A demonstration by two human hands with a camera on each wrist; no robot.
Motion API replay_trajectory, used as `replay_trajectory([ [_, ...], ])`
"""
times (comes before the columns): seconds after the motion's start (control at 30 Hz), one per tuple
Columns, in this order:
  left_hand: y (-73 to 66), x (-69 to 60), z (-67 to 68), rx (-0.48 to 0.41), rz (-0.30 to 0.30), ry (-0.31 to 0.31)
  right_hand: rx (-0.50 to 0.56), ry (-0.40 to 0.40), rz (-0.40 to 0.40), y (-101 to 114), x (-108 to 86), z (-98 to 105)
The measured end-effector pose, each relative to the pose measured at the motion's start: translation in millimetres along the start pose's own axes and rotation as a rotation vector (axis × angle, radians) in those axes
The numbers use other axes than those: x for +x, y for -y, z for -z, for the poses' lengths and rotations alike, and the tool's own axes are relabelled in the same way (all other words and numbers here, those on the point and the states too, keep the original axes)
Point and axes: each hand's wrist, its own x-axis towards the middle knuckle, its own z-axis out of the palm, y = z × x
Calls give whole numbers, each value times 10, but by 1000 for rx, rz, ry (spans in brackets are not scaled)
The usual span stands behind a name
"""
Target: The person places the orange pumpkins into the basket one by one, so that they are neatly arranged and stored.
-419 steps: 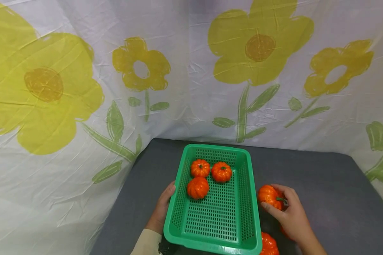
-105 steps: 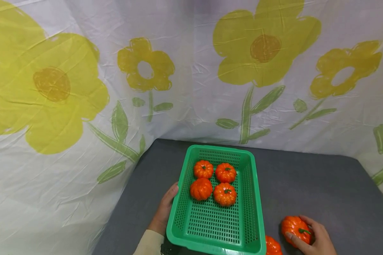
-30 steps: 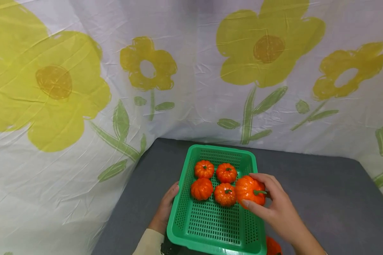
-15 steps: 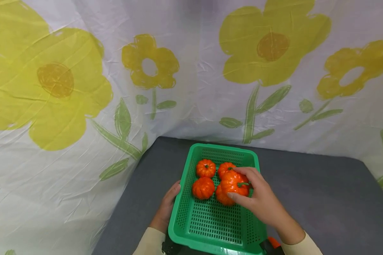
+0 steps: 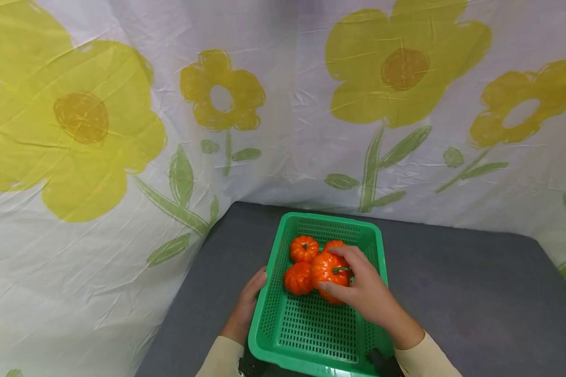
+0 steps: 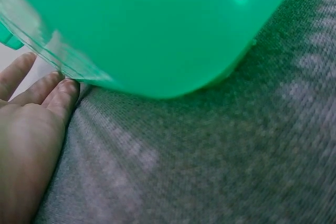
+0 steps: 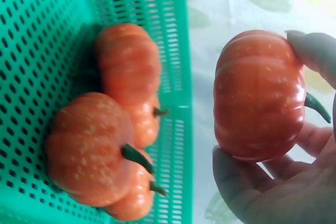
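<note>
My right hand (image 5: 365, 290) holds a small orange pumpkin (image 5: 325, 272) with a green stem above the green basket (image 5: 306, 330). In the right wrist view its fingers and thumb grip the pumpkin (image 7: 260, 95) by its sides, apart from those below. Several similar pumpkins (image 5: 304, 248) sit grouped in the far part of the basket; the held one partly hides two of them. My left hand (image 5: 245, 306) is at the basket's left side. In the left wrist view its straight fingers (image 6: 63, 95) touch the outside of the basket wall (image 6: 157, 40).
The basket stands on a dark grey table (image 5: 453, 293). A white cloth (image 5: 292, 157) with yellow flowers hangs behind and to the left. The right sleeve (image 5: 422, 358) covers the table area near the basket's near right corner.
The right hand has brought the pumpkin from the table at the right, over the basket's right rim, leftward above the others. The left hand stays at the basket. Earlier, another pumpkin joined those inside.
</note>
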Motion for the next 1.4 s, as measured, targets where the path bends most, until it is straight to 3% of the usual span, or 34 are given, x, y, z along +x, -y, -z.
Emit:
replay_trajectory([
  [0.3,-3,-4,-10,-13,7,-8,-73,72,-43,-72,114,-206],
  [0.6,0,4,3,1,10,-20,-46,144,-25,-57,159,-295],
  [0.8,-11,0,-14,28,24,-51,15,260,13,-74,158,-321],
  [1.03,-34,-5,-30,-15,27,-12,64,466,24,-171,157,-381],
  [1.4,-34,-3,-40,-32,34,-6,-37,525,74,-211,170,-474],
])
